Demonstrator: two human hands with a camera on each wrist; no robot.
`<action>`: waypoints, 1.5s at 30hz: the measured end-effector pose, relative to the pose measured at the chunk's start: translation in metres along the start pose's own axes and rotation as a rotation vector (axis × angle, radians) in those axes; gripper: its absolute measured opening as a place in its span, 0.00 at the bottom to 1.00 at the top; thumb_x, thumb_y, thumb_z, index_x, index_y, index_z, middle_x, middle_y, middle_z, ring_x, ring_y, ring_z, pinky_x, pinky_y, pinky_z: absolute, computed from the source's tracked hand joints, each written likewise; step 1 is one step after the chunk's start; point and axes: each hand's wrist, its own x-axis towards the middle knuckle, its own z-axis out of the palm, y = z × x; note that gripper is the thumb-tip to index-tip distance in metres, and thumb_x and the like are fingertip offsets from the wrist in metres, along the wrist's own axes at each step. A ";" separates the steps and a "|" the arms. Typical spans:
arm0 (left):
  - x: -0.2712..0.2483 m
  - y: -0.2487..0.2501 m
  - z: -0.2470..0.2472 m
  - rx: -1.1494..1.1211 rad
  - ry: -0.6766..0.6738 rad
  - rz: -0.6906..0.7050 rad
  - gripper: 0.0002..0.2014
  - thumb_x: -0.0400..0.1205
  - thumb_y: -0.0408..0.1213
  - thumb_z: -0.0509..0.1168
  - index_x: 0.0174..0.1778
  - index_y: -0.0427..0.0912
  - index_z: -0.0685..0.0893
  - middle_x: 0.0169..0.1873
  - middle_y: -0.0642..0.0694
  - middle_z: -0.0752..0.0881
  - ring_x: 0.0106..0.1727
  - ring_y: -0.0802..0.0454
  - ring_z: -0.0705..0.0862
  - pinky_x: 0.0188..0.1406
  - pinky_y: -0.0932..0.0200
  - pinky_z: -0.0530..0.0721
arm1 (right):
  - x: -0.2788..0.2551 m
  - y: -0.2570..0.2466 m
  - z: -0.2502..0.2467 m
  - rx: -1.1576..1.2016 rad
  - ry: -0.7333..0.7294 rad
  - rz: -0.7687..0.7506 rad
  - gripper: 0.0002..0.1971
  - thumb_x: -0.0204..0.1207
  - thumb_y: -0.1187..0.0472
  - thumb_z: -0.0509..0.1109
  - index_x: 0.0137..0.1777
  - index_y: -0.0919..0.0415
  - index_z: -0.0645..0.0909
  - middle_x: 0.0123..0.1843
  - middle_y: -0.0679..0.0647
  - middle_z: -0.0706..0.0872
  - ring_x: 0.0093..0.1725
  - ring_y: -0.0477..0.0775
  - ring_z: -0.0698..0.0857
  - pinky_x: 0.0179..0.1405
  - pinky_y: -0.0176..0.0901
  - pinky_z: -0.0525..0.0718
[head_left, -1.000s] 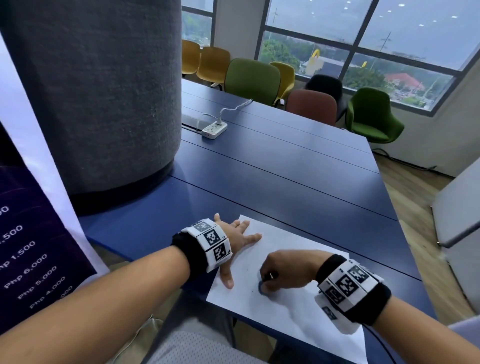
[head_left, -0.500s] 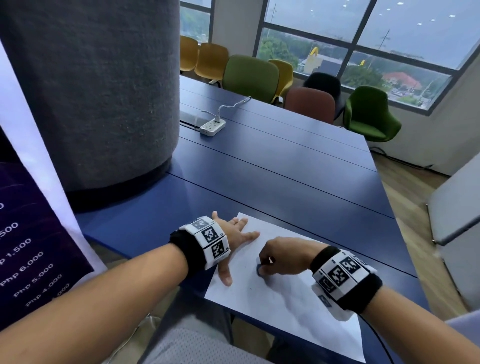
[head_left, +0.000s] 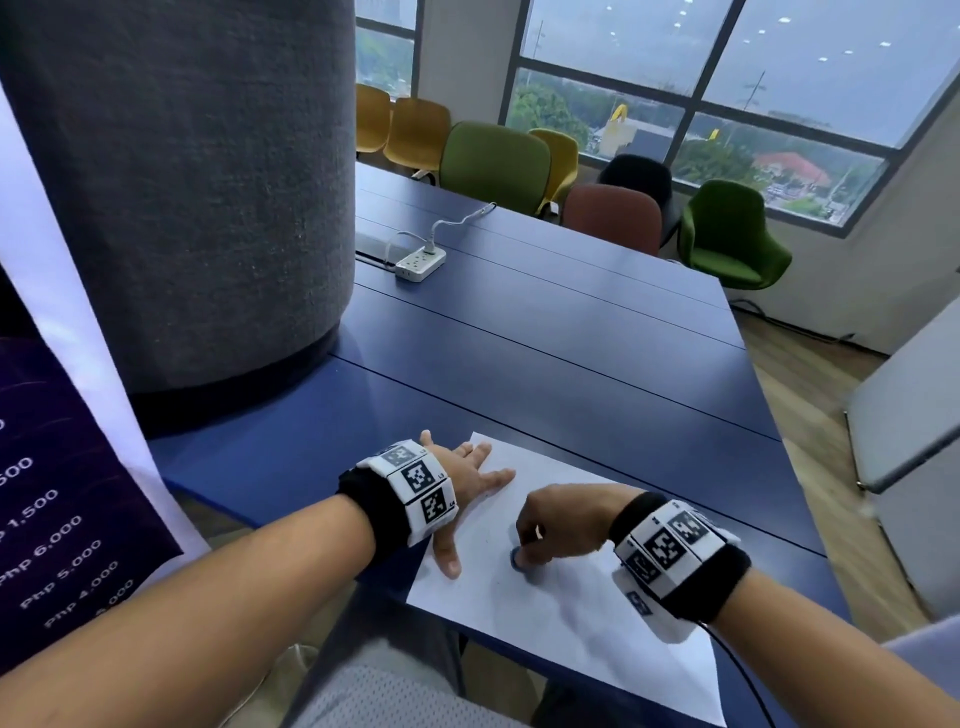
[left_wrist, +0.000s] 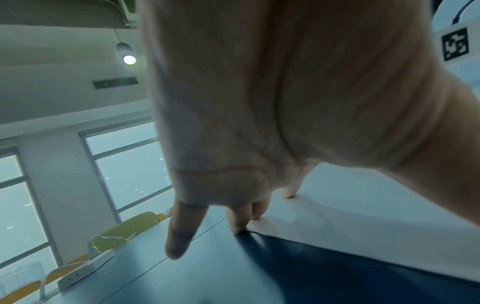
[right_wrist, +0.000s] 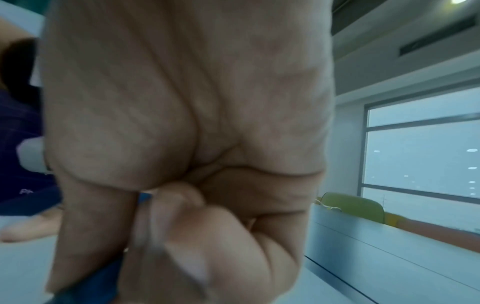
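A white sheet of paper (head_left: 582, 613) lies at the near edge of the blue table (head_left: 545, 364). My left hand (head_left: 470, 483) lies flat with spread fingers over the sheet's far left corner, partly on the table; the left wrist view shows its fingertips (left_wrist: 237, 228) touching down at the paper (left_wrist: 376, 216) edge. My right hand (head_left: 527, 548) is curled and pinches a small blue object (head_left: 518, 562) against the paper, just right of my left thumb. The blue object (right_wrist: 98, 281) also shows below the fingers in the blurred right wrist view. What it is stays unclear.
A wide grey pillar (head_left: 182, 182) rises at the table's left. A white power strip (head_left: 420, 261) with a cable lies far back. Coloured chairs (head_left: 493, 161) line the far side below windows. A dark printed banner (head_left: 57, 493) stands at left, a grey panel (head_left: 909, 415) at right.
My right hand with the blue object slid a little away across the paper, then back toward me. The left hand stayed flat on the sheet's corner.
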 end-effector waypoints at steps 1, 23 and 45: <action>0.000 0.000 0.000 -0.005 0.003 0.002 0.70 0.61 0.59 0.82 0.84 0.60 0.33 0.85 0.42 0.33 0.86 0.42 0.36 0.72 0.17 0.40 | 0.000 0.001 0.000 -0.008 0.051 0.001 0.17 0.76 0.43 0.66 0.47 0.56 0.85 0.46 0.55 0.86 0.40 0.57 0.83 0.39 0.46 0.82; -0.048 0.011 0.040 -0.250 0.276 0.029 0.41 0.84 0.51 0.63 0.87 0.42 0.48 0.85 0.47 0.33 0.86 0.53 0.37 0.85 0.44 0.43 | -0.059 0.010 0.169 0.325 1.023 0.272 0.14 0.75 0.44 0.58 0.45 0.47 0.83 0.59 0.40 0.86 0.53 0.43 0.85 0.43 0.39 0.79; -0.023 0.101 0.093 -0.155 0.506 0.110 0.43 0.76 0.71 0.19 0.84 0.49 0.30 0.83 0.47 0.28 0.81 0.52 0.22 0.78 0.36 0.29 | -0.046 0.009 0.191 0.565 1.094 0.297 0.37 0.77 0.28 0.40 0.63 0.49 0.83 0.67 0.39 0.82 0.68 0.49 0.81 0.67 0.44 0.73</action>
